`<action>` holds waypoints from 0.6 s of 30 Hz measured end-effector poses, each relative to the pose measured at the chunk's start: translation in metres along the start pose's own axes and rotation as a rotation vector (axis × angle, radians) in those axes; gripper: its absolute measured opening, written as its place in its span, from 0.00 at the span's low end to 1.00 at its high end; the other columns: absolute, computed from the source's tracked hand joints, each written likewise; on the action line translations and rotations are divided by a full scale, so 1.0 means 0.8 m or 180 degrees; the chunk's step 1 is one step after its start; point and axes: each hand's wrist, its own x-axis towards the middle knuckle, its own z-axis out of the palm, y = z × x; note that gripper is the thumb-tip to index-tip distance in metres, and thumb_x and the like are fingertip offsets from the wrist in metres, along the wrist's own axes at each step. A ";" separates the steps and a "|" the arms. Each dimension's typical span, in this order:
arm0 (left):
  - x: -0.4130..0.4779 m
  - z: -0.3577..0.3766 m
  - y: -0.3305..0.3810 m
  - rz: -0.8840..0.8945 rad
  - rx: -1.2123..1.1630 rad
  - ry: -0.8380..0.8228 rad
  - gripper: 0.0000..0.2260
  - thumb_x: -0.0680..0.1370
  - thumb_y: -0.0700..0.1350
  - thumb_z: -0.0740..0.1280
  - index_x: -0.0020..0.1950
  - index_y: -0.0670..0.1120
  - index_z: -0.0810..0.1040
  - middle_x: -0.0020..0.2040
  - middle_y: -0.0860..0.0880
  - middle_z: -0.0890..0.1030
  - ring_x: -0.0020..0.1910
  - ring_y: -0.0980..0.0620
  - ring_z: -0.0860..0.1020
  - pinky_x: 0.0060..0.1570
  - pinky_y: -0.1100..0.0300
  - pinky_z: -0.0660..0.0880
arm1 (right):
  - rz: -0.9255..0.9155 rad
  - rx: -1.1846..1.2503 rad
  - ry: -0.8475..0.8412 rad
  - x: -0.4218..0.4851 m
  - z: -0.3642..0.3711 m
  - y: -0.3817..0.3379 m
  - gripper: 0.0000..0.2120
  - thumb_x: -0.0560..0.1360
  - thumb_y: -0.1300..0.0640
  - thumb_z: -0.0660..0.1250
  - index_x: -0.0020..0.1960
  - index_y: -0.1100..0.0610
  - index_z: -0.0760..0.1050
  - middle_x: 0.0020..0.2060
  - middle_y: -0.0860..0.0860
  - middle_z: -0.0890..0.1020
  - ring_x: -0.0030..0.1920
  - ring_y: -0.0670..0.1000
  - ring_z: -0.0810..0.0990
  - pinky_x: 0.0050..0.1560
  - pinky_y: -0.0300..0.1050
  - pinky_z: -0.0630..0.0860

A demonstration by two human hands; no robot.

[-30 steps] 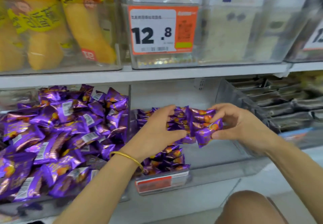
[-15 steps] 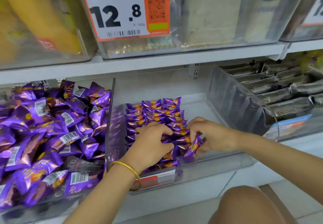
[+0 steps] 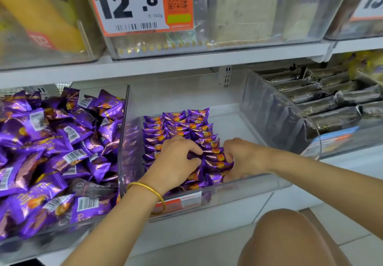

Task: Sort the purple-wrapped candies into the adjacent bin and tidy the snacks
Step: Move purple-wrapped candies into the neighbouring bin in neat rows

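We see a left hand (image 3: pixel 176 160) and a right hand (image 3: pixel 244 160) down in the middle see-through plastic bin (image 3: pixel 248 189). Both hands have bent fingers wrapped round a little bunch of shiny purple candy packs (image 3: pixel 216 161), one hand on each side. The bunch sits at the front of the bin, touching the neat rows of purple candies (image 3: pixel 178 126) behind it. A gold bangle (image 3: pixel 154 192) is on the left wrist. The bin just to the left holds a big messy heap of purple candies (image 3: pixel 51 151).
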 end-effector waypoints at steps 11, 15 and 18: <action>-0.038 -0.033 -0.006 0.0296 -0.0689 0.0709 0.11 0.75 0.39 0.68 0.54 0.51 0.80 0.48 0.56 0.73 0.49 0.60 0.73 0.46 0.77 0.66 | 0.0434 0.1518 -0.0016 -0.003 -0.003 -0.004 0.15 0.68 0.69 0.73 0.43 0.61 0.66 0.44 0.59 0.70 0.39 0.54 0.76 0.50 0.49 0.80; -0.070 -0.063 -0.003 0.0471 -0.1117 0.1114 0.13 0.74 0.36 0.67 0.49 0.55 0.79 0.49 0.53 0.75 0.46 0.60 0.75 0.45 0.70 0.73 | 0.0717 0.1218 0.0188 -0.011 -0.011 0.000 0.14 0.70 0.64 0.72 0.46 0.60 0.66 0.50 0.59 0.75 0.36 0.53 0.79 0.42 0.45 0.77; -0.098 -0.091 -0.012 0.0508 -0.1192 0.1482 0.14 0.74 0.35 0.67 0.48 0.55 0.80 0.46 0.52 0.76 0.40 0.61 0.75 0.41 0.72 0.71 | 0.0734 0.0693 0.0465 -0.015 -0.015 -0.006 0.13 0.71 0.62 0.71 0.47 0.59 0.67 0.48 0.57 0.75 0.37 0.52 0.78 0.36 0.39 0.72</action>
